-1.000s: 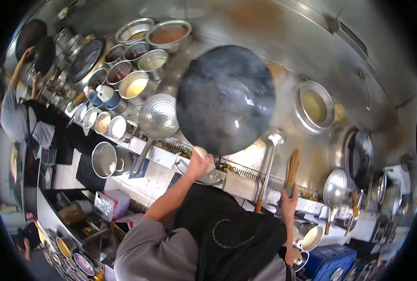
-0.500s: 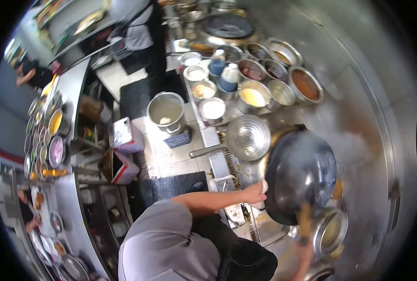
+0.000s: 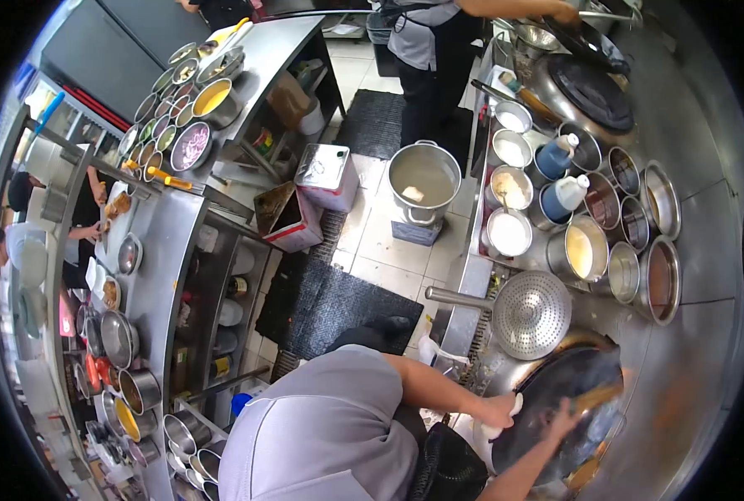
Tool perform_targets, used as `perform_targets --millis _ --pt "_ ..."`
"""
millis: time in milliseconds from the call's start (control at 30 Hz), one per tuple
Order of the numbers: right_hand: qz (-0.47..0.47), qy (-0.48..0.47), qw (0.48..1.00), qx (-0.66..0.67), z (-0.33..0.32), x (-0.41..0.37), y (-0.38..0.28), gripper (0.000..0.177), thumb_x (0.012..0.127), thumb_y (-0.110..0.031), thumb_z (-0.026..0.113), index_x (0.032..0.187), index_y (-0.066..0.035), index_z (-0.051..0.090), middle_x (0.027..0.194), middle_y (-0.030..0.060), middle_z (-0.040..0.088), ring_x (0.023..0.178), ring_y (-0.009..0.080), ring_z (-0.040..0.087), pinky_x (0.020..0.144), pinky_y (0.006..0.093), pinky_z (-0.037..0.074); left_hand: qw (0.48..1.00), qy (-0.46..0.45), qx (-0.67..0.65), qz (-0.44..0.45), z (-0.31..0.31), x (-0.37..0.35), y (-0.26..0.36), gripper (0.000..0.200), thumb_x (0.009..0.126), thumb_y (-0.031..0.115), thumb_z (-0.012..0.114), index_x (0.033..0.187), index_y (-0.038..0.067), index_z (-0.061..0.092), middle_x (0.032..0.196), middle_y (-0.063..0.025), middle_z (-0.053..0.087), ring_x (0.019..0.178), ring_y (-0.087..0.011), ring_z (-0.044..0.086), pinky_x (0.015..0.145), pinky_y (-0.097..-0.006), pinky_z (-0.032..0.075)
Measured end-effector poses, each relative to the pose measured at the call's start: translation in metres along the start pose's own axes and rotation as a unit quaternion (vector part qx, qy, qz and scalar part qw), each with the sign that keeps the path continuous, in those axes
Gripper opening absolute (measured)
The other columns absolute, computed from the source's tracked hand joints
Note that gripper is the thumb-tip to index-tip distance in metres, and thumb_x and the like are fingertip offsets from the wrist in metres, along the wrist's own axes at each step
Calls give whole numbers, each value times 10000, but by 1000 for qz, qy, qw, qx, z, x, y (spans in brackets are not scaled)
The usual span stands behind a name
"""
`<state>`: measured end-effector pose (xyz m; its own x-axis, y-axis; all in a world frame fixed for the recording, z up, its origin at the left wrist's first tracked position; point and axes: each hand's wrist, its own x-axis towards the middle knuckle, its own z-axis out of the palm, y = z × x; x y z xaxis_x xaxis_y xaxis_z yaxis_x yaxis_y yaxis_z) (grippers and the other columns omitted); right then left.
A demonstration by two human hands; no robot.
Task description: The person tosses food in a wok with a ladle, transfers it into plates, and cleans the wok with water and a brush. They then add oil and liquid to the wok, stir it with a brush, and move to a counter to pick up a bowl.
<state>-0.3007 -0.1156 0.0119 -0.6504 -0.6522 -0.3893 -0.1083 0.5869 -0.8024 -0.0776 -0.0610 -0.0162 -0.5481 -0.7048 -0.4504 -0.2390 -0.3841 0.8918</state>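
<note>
A large dark wok (image 3: 535,451) sits on the stove at the lower right, with faint steam over it. My left hand (image 3: 499,411) is closed on a white cloth (image 3: 489,430) at the wok's near edge. Over the wok, my right hand (image 3: 562,420) is closed round a wooden-handled brush (image 3: 597,399), blurred by motion. Just beyond the wok lies a perforated metal strainer (image 3: 532,315), its handle pointing left.
Behind the strainer stand several sauce containers (image 3: 587,249) and blue bottles (image 3: 566,197). A big pot (image 3: 424,179) is on the floor. Another person (image 3: 439,42) works at the far stove. Counters (image 3: 167,250) with bowls line the left.
The view has swung left, shifting the scene to the right. My right hand and the brush have moved from beside the wok's near edge to over its inside.
</note>
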Motion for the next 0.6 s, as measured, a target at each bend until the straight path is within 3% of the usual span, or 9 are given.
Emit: perform_targets --millis 67,167,267,333,367,400,467,533,600 --pt "-31 -128 991 -18 31 -84 -32 830 901 -201 668 1555 -208 157 1049 86 558 526 188 523 404 303 446 999 24 10 41 2 8 -8 680 804 218 640 1215 -204 300 1005 -350 614 979 -455 635 819 -464 511" --pt "37 -302 951 -58 -67 -82 -8 745 877 -105 661 1522 -212 303 1029 61 565 526 179 507 389 308 436 1000 -1 -7 4 0 -3 0 705 830 270 635 1255 -185 305 1124 -356 569 1100 -445 583 916 -466 475" --pt "100 -217 950 -202 -142 -49 32 703 875 -102 641 1499 -258 357 824 55 553 403 164 457 307 288 380 999 -4 -1 -50 -2 -10 14 747 872 354 609 1312 -154 284 1275 -349 488 1208 -438 514 1019 -473 417" --pt "9 -21 978 -209 -145 -41 59 664 886 -112 626 1487 -208 361 971 102 612 441 169 469 327 271 377 994 27 13 -102 5 -13 17 764 887 389 598 1319 -152 275 1289 -351 476 1205 -446 514 1014 -481 425" --pt "43 11 991 -127 -112 -53 55 615 907 -129 601 1475 -194 373 1053 124 620 384 164 436 307 252 357 995 11 13 -103 2 -19 22 758 899 398 585 1336 -135 270 1235 -356 513 1170 -455 538 993 -489 440" --pt "65 -34 991 -114 -78 -79 36 656 901 -163 640 1489 -236 358 894 105 614 389 164 483 300 269 383 994 7 16 -104 2 -17 22 758 899 398 585 1336 -135 270 1235 -356 513 1170 -455 538 993 -489 440" --pt "11 -184 978 -100 -31 -144 2 676 883 -154 670 1489 -177 372 962 92 632 455 152 530 341 276 428 997 8 23 -68 -1 -7 16 716 912 386 563 1344 -112 285 1167 -354 554 1122 -467 566 967 -495 457" --pt "106 -320 941 -26 -66 -146 11 736 838 -114 700 1494 -184 374 1068 98 626 606 178 623 398 320 494 999 10 41 22 25 36 -40 716 906 394 582 1276 -169 340 1188 -380 538 1122 -496 554 967 -513 446" --pt "-15 -420 863 -279 -185 -65 91 780 797 -112 718 1495 -166 375 1173 107 606 801 206 665 561 364 567 989 124 33 67 20 8 -33 719 878 447 611 1237 -138 395 1172 -365 535 1079 -484 558 934 -525 446"
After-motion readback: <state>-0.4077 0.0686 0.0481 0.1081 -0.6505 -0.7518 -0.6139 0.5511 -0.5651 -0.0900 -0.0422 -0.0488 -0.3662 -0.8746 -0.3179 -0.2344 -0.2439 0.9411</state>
